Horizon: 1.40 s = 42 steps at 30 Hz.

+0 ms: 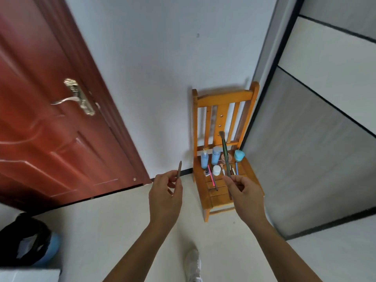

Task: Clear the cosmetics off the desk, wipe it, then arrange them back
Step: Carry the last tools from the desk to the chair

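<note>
Both hands come first: my left hand [164, 192] pinches a brown pencil [179, 169] between thumb and fingertips, left of the chair [223, 97]. My right hand [246, 194] pinches a brush [224, 151], bristles up, over the chair's front edge. A red door [40, 119] stands well left of the chair. On its seat stand blue bottles [215, 156], a teal piece [239, 155], a white jar [216, 170] and a pink pencil [211, 177]. Setting these sticks down carelessly, I could topple a bottle, or one might roll off or slip between the slats. No label reads clearly.

The bottom edge crops the shoe [193, 263]; small sticks [236, 169] on the chair [223, 98] are indistinct.
</note>
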Available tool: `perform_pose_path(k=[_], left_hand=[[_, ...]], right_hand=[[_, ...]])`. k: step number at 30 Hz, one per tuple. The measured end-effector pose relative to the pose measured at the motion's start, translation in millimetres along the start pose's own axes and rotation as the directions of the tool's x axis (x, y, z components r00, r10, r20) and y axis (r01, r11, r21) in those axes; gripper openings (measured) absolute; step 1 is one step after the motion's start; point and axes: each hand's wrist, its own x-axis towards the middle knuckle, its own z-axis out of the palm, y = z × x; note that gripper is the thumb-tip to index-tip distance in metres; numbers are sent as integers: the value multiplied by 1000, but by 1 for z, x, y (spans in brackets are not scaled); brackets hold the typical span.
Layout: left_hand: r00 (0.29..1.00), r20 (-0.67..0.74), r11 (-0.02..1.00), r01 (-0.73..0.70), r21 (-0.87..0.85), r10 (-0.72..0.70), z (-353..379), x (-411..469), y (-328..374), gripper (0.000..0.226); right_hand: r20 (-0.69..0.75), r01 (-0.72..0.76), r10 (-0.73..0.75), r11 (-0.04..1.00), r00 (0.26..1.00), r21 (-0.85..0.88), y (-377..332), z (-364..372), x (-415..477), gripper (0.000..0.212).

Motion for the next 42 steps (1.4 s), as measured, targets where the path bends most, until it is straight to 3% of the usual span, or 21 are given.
perform_pose_path(k=[10, 14, 19, 24, 34, 37, 42], left_hand=[[981, 190, 997, 27, 74, -41, 163, 146, 32, 17], [968, 176, 983, 172, 63, -180, 225, 162, 20, 18], [939, 87, 940, 323, 109, -332, 313, 150, -33, 8], [858, 35, 849, 499, 176, -512, 396, 114, -105, 12], [672, 93, 664, 683, 303, -734, 506, 84, -229, 22], [681, 79, 667, 676, 314, -728, 523, 86, -250, 18], [753, 51, 717, 601, 354, -656, 537, 91, -270, 22]], right_hand=[[-89, -185, 183, 983, 979, -15, 35, -35, 179, 19], [-66, -256, 254, 966, 965, -25, 77, -44, 231, 16], [69, -254, 271, 949, 960, -185, 172, -37, 296, 21], [184, -313, 374, 904, 909, -291, 280, -20, 336, 33], [202, -417, 533, 804, 822, -424, 430, 14, 374, 37], [172, -397, 511, 804, 842, -443, 448, 24, 382, 38], [130, -368, 490, 782, 862, -503, 459, 32, 387, 38]])
